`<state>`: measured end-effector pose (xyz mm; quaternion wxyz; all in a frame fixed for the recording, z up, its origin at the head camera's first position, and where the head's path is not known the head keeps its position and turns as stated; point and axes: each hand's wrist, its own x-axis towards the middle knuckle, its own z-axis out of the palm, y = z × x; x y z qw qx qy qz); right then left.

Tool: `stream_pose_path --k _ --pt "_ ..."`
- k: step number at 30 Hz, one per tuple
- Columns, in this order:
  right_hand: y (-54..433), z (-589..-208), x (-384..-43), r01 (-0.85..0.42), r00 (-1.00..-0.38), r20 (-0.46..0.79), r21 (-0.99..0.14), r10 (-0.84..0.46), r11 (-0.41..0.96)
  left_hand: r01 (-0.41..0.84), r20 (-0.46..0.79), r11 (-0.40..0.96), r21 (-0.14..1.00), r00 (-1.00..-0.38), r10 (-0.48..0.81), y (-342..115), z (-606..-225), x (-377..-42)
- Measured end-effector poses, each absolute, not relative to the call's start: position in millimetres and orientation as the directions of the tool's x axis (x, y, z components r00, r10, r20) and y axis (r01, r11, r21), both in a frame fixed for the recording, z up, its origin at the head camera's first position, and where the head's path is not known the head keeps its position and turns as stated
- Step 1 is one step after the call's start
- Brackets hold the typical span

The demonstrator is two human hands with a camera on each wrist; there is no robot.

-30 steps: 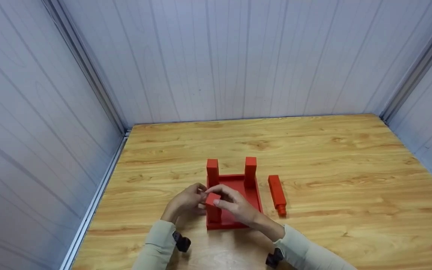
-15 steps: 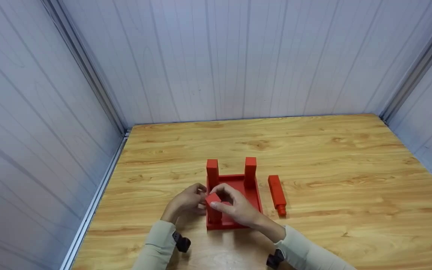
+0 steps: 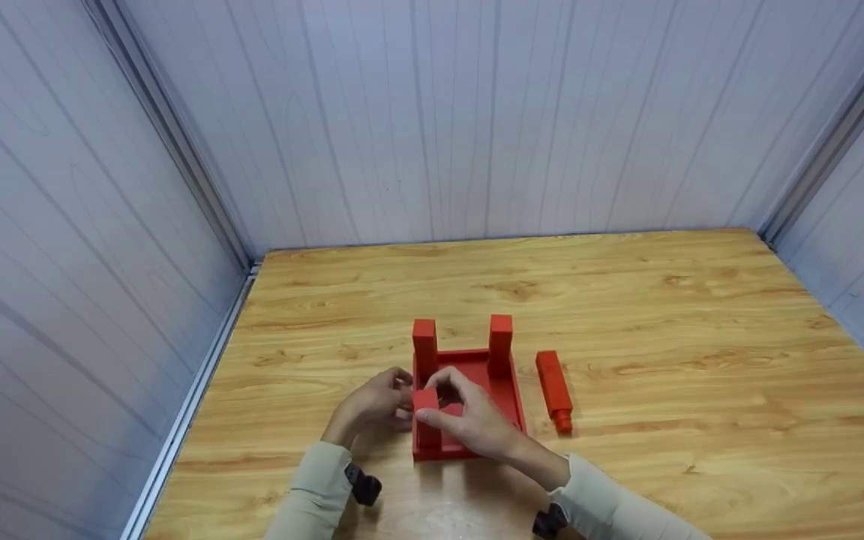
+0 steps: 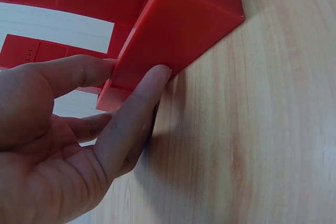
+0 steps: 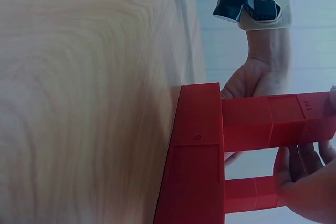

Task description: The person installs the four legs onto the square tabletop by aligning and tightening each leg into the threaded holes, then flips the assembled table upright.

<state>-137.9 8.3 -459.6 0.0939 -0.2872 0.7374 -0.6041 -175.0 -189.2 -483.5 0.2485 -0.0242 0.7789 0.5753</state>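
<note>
A red tray-like base (image 3: 511, 397) with a raised rim lies on the table, and three square red posts stand up from its corners. My right hand (image 3: 473, 420) holds the top of the near-left post (image 3: 426, 435) between thumb and fingers. In the right wrist view this post (image 5: 262, 121) meets the base at its corner. On the left side, my left hand (image 3: 372, 401) grips the base's side wall (image 4: 178, 24), thumb at the upper edge and a finger (image 4: 152, 82) along the outer face. The far-left post (image 3: 424, 345) and far-right post (image 3: 501, 341) stand upright.
One loose red post (image 3: 553, 382) lies to the right of the base, its narrower round end toward me. The wooden table (image 3: 664, 337) is bounded by pale panel walls (image 3: 447, 120) at the back and both sides.
My right fingers have shifted round the near-left post's top, and the post has turned about its upright axis. My left hand and the base have stayed in place.
</note>
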Motion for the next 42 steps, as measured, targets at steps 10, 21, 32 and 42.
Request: stream_pose_path --k 10,21,32,42 --pt "6 -460 -136 -0.344 -0.836 0.224 -0.925 -0.501 0.160 -0.323 -0.417 0.340 0.883 -0.873 0.253 -190 -483 -175" --pt "3 -449 -129 -0.298 -0.856 0.169 -0.934 -0.489 0.198 -0.321 -0.419 0.350 0.880 -0.872 0.252 -191 -484 -175" --pt "7 -465 -141 -0.313 -0.797 0.240 -0.949 -0.554 0.040 -0.328 -0.416 0.322 0.888 -0.872 0.259 -190 -484 -175" --pt "9 -461 -147 -0.157 -0.744 0.157 -0.986 -0.650 -0.058 -0.295 -0.402 0.372 0.880 -0.880 0.253 -190 -484 -176"
